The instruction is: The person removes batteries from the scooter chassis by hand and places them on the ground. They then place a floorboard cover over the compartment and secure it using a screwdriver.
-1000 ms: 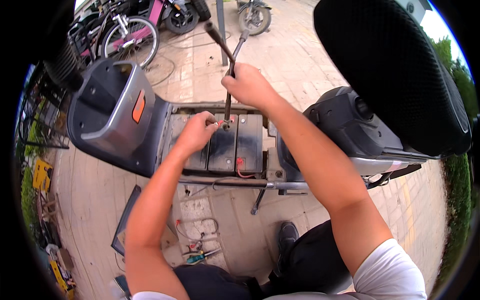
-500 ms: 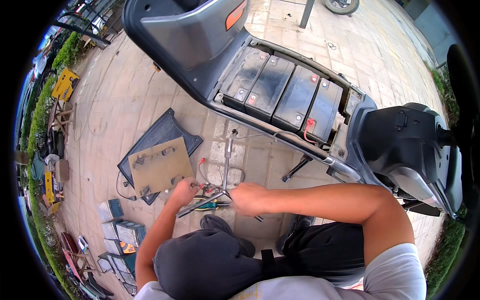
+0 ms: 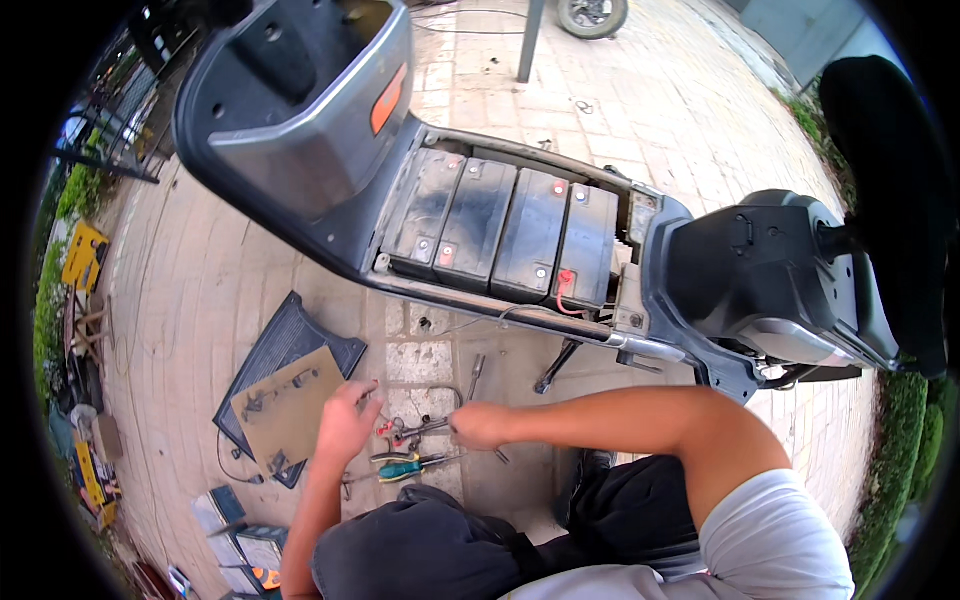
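Note:
My right hand (image 3: 483,425) grips a Y-shaped metal socket wrench (image 3: 477,368) low over the paving; its fingers hide the centre where the arms meet. To its left, my left hand (image 3: 348,418) hovers near the corner of a tan board (image 3: 290,405), thumb and fingers apart and slightly blurred, with nothing visible in it. Between the hands lie small red-capped cable ends (image 3: 385,427). A green-handled screwdriver (image 3: 400,468) and yellow-handled pliers (image 3: 390,457) lie just below them, in front of my knees.
A scooter (image 3: 330,180) stands ahead, its floor compartment holding several black batteries (image 3: 530,235). Its kickstand (image 3: 557,368) reaches the paving. Under the tan board is a dark floor panel (image 3: 270,345). More batteries (image 3: 222,512) sit at lower left; a hedge (image 3: 895,470) runs along the right.
My left hand has drawn back from the cable ends to the board's edge. The wrench has tilted and lowered in my right hand. The whole view has shifted, with the scooter now further left.

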Tool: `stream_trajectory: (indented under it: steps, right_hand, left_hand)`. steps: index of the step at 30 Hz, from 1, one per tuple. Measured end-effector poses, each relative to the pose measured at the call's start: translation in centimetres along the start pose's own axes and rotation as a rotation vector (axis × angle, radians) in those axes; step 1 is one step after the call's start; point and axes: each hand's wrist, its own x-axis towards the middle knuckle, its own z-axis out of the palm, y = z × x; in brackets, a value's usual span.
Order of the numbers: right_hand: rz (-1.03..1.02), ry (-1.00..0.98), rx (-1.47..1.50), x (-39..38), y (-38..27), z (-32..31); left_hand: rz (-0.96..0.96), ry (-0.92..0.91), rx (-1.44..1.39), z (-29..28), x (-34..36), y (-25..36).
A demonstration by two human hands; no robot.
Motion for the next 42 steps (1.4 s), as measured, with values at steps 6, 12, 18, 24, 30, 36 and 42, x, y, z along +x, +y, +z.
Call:
stream_trajectory:
  steps: [6, 12, 18, 24, 30, 36, 42]
  right_hand:
    - [-0.059, 0.242, -0.08, -10.1, -5.6, -17.7]
    - [0.288, 0.858, -0.308, -12.1, 4.0, -26.3]
    - [0.427, 0.783, -0.227, -6.8, 8.2, -29.0]
    - [0.521, 0.879, -0.211, -4.8, 8.6, -28.1]
    - [0.571, 0.839, -0.242, -4.9, 6.2, -27.6]
    - [0.519, 0.839, -0.246, -5.5, 7.7, -27.8]
    - [0.483, 0.841, -0.276, -5.4, 8.1, -27.6]
  left_hand:
    - [0.48, -0.161, -0.039, -3.9, 8.8, 16.9]
    - [0.556, -0.342, 0.38, 4.5, 13.4, 20.5]
    - [0.507, -0.241, 0.545, 5.8, 10.6, 18.8]
    - [0.544, -0.244, 0.44, 2.0, 4.5, 19.1]
    - [0.454, -0.243, 0.368, -0.2, 4.7, 17.5]
    - [0.501, -0.085, 0.193, 2.5, 9.3, 17.1]
    - [0.539, -0.049, 0.288, 4.3, 13.3, 17.7]
